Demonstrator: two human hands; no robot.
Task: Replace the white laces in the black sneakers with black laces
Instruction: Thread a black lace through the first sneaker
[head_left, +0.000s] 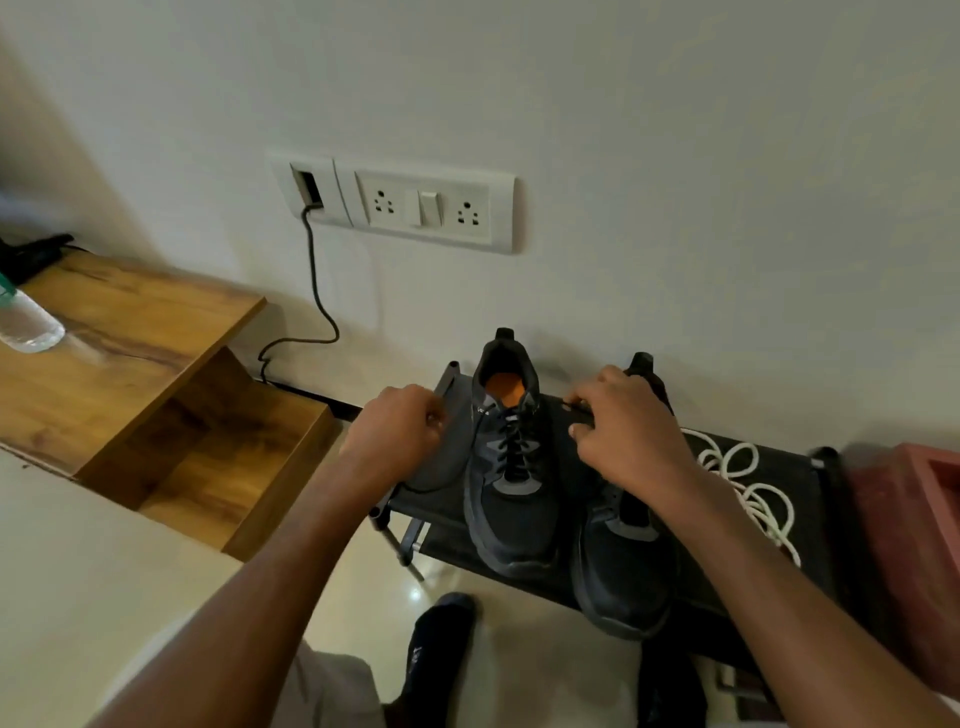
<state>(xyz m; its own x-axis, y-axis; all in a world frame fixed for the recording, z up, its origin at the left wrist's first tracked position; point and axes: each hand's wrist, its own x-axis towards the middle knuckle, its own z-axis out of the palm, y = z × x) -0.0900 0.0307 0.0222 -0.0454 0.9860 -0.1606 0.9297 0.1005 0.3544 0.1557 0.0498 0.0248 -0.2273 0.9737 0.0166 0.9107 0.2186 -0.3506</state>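
Two sneakers (511, 467) stand on the rack (769, 467), white laces (748, 483) discarded right; left hand (400, 436) and right hand (628, 436) each pinch a black lace (514, 441) end, so draw both ends evenly before tying.

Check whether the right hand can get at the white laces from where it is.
Probably yes. The white laces lie loose on the rack just beside the right hand, with nothing on top of them. But its fingers look pinched on a black lace end, which it would drop first.
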